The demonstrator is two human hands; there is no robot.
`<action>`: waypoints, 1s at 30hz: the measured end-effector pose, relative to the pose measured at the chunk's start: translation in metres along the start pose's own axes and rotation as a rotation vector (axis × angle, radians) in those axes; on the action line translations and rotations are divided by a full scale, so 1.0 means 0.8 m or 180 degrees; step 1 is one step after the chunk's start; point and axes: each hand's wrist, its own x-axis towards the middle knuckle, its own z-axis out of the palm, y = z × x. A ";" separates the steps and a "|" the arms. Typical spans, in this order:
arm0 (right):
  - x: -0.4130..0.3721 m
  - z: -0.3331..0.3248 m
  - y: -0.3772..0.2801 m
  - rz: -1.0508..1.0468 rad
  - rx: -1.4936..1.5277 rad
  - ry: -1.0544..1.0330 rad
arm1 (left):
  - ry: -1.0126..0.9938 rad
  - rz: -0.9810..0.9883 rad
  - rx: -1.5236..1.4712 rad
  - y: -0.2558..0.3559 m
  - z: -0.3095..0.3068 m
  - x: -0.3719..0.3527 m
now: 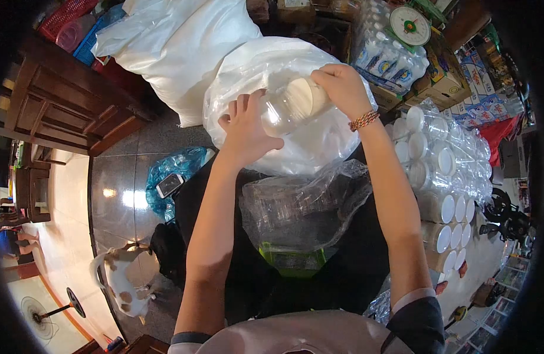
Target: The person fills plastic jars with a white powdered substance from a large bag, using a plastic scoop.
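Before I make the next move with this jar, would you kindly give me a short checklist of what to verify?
1. Right hand on the clear plastic jar: ok, fingers curled at its edge.
2. Left hand gripping the jar: not ok, fingers spread open beside it.
3. Pale round lid fully tightened: cannot tell.
4. White plastic bag beneath the jar: ok, it spreads below both hands.
5. Smartphone away from the hands: ok, it lies on the blue plastic bag.

room to pass over the floor (115,177) beside the blue bag (157,192); stacked containers (443,159) block the right side
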 end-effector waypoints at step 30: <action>-0.012 0.020 -0.073 -0.2914 -0.1981 0.0704 | 0.0819 0.0150 -0.1250 0.021 0.070 0.000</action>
